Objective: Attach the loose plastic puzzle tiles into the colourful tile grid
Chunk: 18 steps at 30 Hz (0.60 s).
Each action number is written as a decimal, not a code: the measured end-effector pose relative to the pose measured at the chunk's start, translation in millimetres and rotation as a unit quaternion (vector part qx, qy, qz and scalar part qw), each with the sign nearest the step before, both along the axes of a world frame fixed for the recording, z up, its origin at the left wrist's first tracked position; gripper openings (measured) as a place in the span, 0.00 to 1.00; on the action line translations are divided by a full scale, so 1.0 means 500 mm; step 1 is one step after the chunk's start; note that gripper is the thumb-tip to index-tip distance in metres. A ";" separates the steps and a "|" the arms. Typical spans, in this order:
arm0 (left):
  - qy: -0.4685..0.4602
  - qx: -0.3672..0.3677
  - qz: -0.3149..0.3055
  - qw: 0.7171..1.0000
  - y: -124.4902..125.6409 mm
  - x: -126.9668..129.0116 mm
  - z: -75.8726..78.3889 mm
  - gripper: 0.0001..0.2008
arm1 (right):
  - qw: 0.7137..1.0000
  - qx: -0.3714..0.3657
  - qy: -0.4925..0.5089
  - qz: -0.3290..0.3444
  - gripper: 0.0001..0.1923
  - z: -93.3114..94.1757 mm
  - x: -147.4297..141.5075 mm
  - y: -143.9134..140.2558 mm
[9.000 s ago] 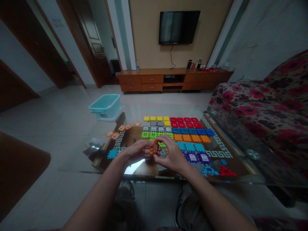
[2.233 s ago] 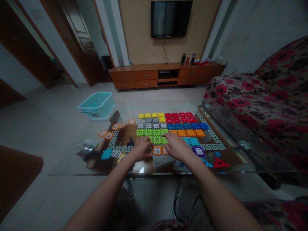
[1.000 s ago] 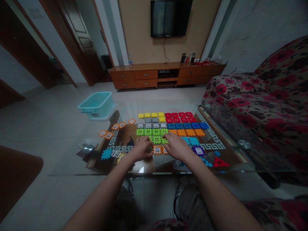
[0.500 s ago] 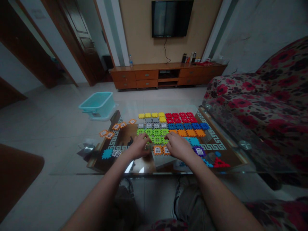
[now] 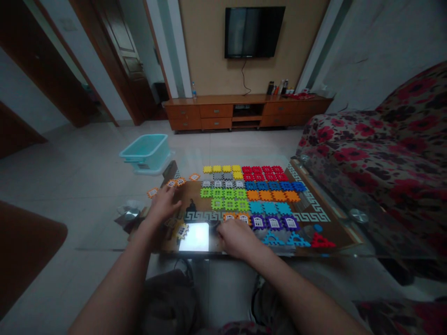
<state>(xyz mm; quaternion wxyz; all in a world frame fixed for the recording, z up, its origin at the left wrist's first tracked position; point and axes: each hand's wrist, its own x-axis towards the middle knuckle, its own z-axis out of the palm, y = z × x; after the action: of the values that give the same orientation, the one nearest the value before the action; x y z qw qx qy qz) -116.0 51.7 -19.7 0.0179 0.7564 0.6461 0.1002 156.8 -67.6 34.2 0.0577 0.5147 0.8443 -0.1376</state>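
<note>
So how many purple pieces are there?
3: the left purple piece, the middle purple piece and the right purple piece, side by side in one row. The right hand might hide more.

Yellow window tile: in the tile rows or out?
Out: the yellow window tile lies on the glass table, between left forearm and right hand, with a gap separating it from the rows.

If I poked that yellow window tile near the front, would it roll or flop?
The yellow tile would probably slide, not roll: it lies flat on a shiny glass table. It looks thin, so it's likely light. Its clear-cut teeth hint that it's stiff rather than floppy.
</note>
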 end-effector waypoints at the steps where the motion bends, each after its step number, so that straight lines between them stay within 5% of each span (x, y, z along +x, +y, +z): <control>1: -0.008 0.018 0.046 0.999 0.008 -0.022 -0.007 0.21 | 1.000 -0.001 0.002 0.018 0.12 -0.003 -0.011 -0.007; 3: -0.026 0.054 0.132 0.989 0.020 -0.065 -0.023 0.24 | 0.999 -0.002 0.007 0.049 0.12 -0.011 -0.030 -0.020; 6: -0.053 0.075 0.171 0.981 0.028 -0.117 -0.049 0.31 | 0.996 -0.011 0.013 0.085 0.11 -0.021 -0.052 -0.036; 11: -0.088 0.053 0.182 0.978 0.033 -0.157 -0.080 0.39 | 0.993 -0.008 0.010 0.119 0.10 -0.041 -0.076 -0.044; 18: -0.040 -0.025 0.161 0.986 0.052 -0.156 -0.103 0.33 | 0.990 -0.016 0.024 0.138 0.10 -0.083 -0.082 -0.045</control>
<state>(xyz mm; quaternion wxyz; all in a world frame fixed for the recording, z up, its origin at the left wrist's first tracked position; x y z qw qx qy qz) -193.8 77.7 -71.3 0.0461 0.6371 0.7606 0.1163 115.8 -89.9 -7.5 0.0643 0.3887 0.9061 -0.1541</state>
